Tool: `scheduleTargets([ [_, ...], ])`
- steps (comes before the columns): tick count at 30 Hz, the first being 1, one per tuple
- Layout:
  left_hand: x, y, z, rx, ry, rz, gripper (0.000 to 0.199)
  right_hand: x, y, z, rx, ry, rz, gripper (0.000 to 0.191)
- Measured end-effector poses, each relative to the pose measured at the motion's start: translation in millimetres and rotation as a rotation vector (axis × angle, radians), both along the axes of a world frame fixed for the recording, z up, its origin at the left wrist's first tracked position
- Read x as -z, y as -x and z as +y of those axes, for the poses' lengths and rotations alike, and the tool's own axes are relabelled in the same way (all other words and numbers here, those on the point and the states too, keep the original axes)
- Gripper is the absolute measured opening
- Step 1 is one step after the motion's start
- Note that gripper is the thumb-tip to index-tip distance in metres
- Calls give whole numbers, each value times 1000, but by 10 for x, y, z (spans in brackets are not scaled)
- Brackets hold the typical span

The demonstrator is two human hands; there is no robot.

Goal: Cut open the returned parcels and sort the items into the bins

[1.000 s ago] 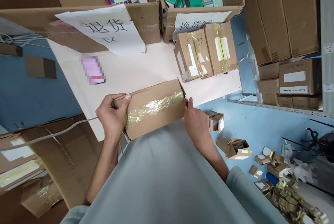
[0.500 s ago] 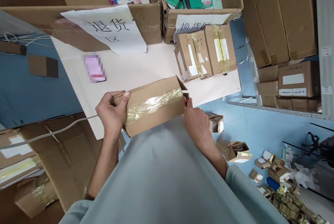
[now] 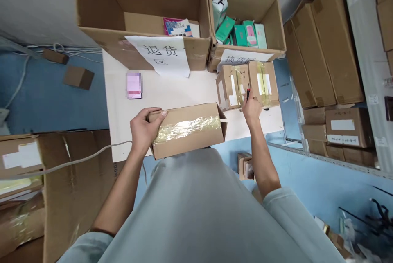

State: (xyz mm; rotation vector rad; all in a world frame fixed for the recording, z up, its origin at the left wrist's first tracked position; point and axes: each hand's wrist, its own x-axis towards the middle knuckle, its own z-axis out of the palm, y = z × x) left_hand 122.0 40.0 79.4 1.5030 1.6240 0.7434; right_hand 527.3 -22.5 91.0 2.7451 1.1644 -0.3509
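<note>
A long brown cardboard box (image 3: 190, 142) with shiny yellowish tape along its top lies at the table's front edge. My left hand (image 3: 146, 129) grips its left end, thumb on top. The box's right end shows a slightly parted flap. My right hand (image 3: 253, 107) holds a small red and black cutter (image 3: 248, 92), raised beside two taped boxes. Of these, the left box (image 3: 225, 87) bears white labels, and the right box (image 3: 274, 79) has yellow tape down its middle.
Two large open cartons stand at the back: the left carton (image 3: 107, 44) holds booklets, the right carton (image 3: 276, 25) green boxes. A pink blurred item (image 3: 134, 86) lies on the white table (image 3: 118, 120). A grey cable (image 3: 82, 158) runs in from the left.
My right hand has moved from the long box's right end up and right to the two taped boxes, with the cutter in it. My left hand still grips the box. The view has shifted.
</note>
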Motion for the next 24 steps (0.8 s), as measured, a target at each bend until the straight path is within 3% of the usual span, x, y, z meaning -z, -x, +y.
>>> scheduleTargets([
  [3, 17, 1, 27, -32, -2, -27, 43, 183, -110, 77, -4, -8, 28, 70],
  [6, 47, -10, 47, -85, 8, -117, 46, 111, 8, -75, -58, -74, 63, 67],
  [11, 112, 43, 97, -306, 83, -436, 49, -209, 666, -627, -217, -325, 210, 73],
  [14, 206, 185, 128, -443, 148, -556, 57, -293, 1157, -912, -257, -314, 225, 84],
  [18, 571, 438, 112, -546, 281, -587, 66, -196, 1479, -1003, -238, -349, 179, 74],
  [21, 982, 526, 10, -532, 448, -479, 65, -115, 1416, -946, -234, -389, 164, 70],
  [24, 1342, 477, -148, -438, 650, -427, 63, -108, 1303, -884, -264, -388, 167, 71],
])
